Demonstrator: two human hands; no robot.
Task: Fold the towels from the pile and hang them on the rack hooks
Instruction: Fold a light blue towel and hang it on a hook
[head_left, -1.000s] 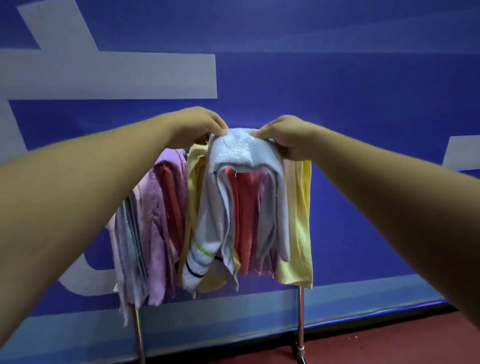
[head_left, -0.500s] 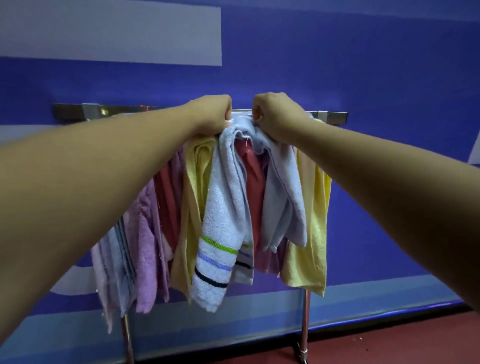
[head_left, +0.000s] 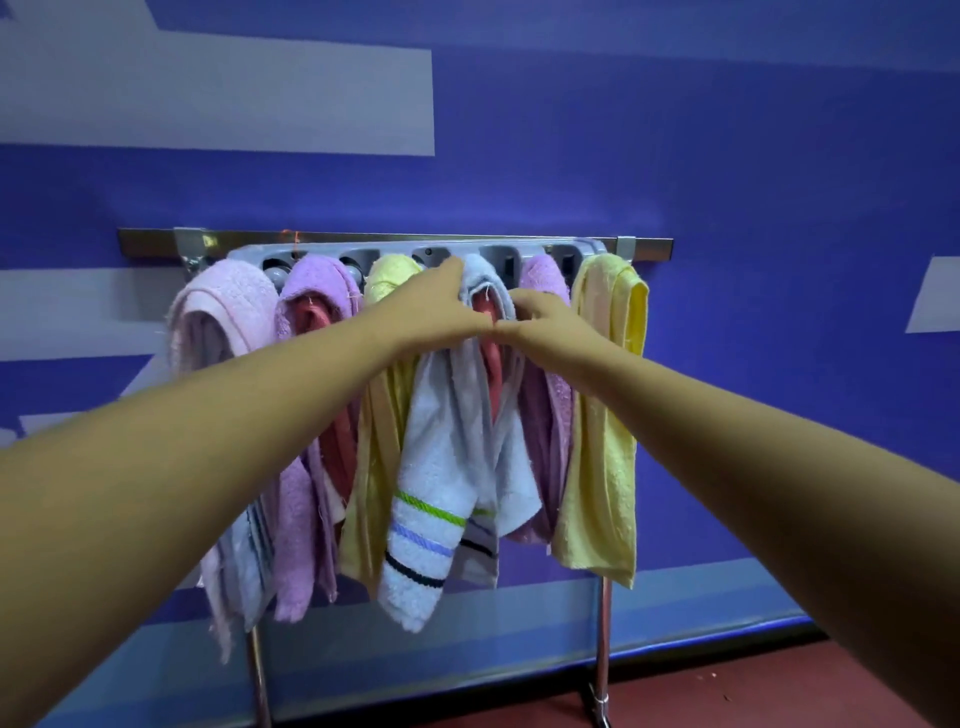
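Pale-blue striped towel (head_left: 457, 467) hangs mid-rack (head_left: 644, 246), edges crowded by yellow towel (head_left: 375, 441) and purple towel (head_left: 546, 415). My left hand (head_left: 434, 306) lies straight-fingered over its top fold; right hand (head_left: 540, 321) pinches its right edge.

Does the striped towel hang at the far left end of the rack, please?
No, the striped towel hangs near the middle of the rack, and a pink towel is at the left end.

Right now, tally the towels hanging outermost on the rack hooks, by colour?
Pale pink terry towel: 1
Purple terry towels: 2
Yellow terry towels: 2
Light blue striped terry towel: 1
Total: 6
Red cloth shows inside two; whether separate towels, cannot tell.
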